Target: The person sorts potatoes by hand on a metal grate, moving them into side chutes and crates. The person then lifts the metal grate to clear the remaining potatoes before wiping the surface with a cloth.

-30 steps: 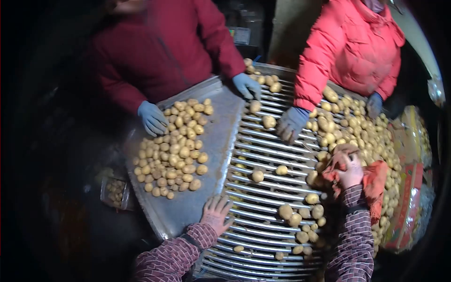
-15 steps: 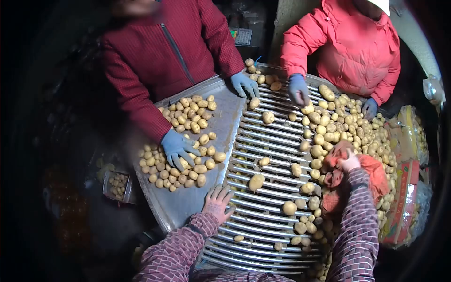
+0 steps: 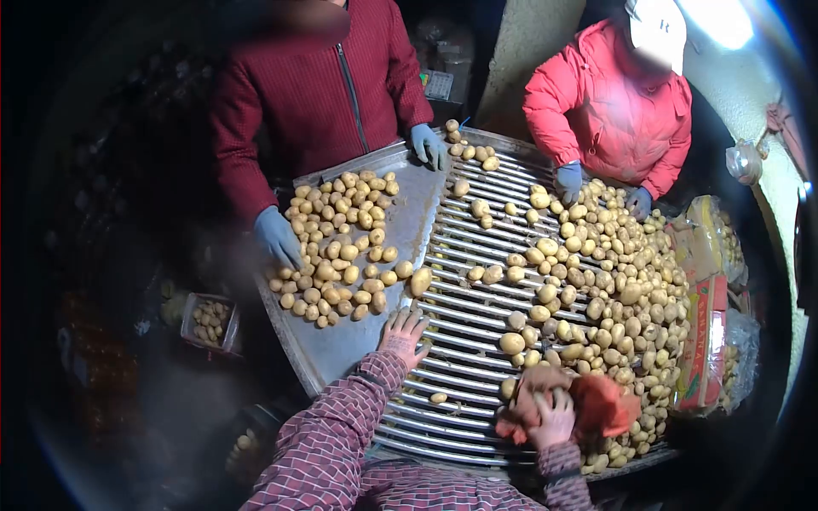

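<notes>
My left hand (image 3: pixel 403 337) lies flat with spread fingers on the edge between the metal tray (image 3: pixel 411 204) and the slatted rack (image 3: pixel 464 336), holding nothing. At the lower right, my right hand (image 3: pixel 554 420) has its fingers on a crumpled orange-red cloth (image 3: pixel 603 404), which rests on potatoes and slats. A large heap of potatoes (image 3: pixel 630 328) spreads over the right side of the rack. One long potato (image 3: pixel 421 282) sits at the tray's edge above my left hand. A small potato (image 3: pixel 438 398) lies on the slats between my hands.
Across the rack, a person in a dark red jacket (image 3: pixel 298 111) reaches over potatoes on the tray with gloved hands. Another person in a red puffer coat (image 3: pixel 609 111) touches the heap. A red-and-yellow box (image 3: pixel 703 341) stands right; a small potato-filled container (image 3: pixel 210 322) is left.
My right hand and the cloth have moved down and left. More potatoes now spread across the right of the rack. The co-worker's hand on the tray has shifted left. The view has shifted.
</notes>
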